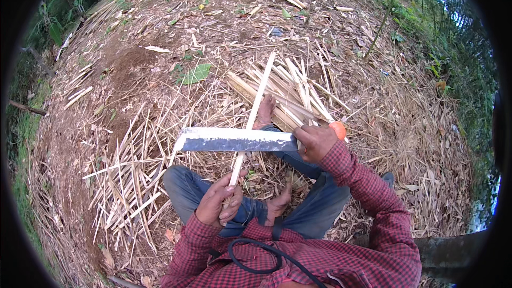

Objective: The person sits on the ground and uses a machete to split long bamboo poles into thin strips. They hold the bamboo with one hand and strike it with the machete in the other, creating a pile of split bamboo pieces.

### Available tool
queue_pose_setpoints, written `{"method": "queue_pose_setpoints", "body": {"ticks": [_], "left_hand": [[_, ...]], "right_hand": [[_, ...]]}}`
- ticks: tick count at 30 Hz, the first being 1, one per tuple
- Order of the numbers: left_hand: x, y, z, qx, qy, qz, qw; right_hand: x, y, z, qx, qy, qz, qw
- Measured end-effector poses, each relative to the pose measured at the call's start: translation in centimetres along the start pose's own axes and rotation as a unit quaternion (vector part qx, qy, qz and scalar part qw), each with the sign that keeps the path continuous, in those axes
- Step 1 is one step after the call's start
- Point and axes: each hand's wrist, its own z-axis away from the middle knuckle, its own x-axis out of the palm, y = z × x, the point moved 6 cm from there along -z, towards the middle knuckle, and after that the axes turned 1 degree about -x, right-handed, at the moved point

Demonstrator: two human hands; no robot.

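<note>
My left hand point(222, 200) is closed round the lower end of a long pale strip of split bamboo point(261, 90), which slants up and away from me. In my right hand point(317, 142) is the handle of a machete point(234, 140), an orange knob showing at its end. The broad blade points left and lies across the strip, a little above my left hand. Its far edge is bright and scraped, the near half dark. Whether the blade bites into the strip, I cannot tell.
Thin split strips point(130, 186) lie heaped at the left. Wider bamboo pieces point(298, 88) are piled ahead, by my bare foot point(265, 109). A green leaf point(197, 73) rests on the littered soil. My crossed legs point(314, 202) sit below the blade; a dark log point(448, 253) is at lower right.
</note>
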Motion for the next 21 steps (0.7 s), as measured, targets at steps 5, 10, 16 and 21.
{"method": "queue_pose_setpoints", "body": {"ticks": [5, 10, 16, 21], "left_hand": [[1.2, -0.4, 2.0, -0.018, -0.002, 0.004, 1.000], [0.9, -1.4, 2.6, -0.024, -0.009, -0.035, 0.999], [1.0, -1.3, 2.4, -0.036, -0.015, -0.043, 0.998], [0.7, -1.5, 2.1, -0.055, -0.009, -0.052, 0.997]], "right_hand": [[-0.5, 3.1, -0.7, 0.066, 0.030, 0.003, 0.997], [-0.6, 9.7, -1.6, 0.179, -0.066, 0.058, 0.980], [0.0, 6.2, -2.3, 0.076, -0.051, 0.034, 0.995], [0.1, 10.5, -2.0, 0.216, -0.069, 0.063, 0.972]]}}
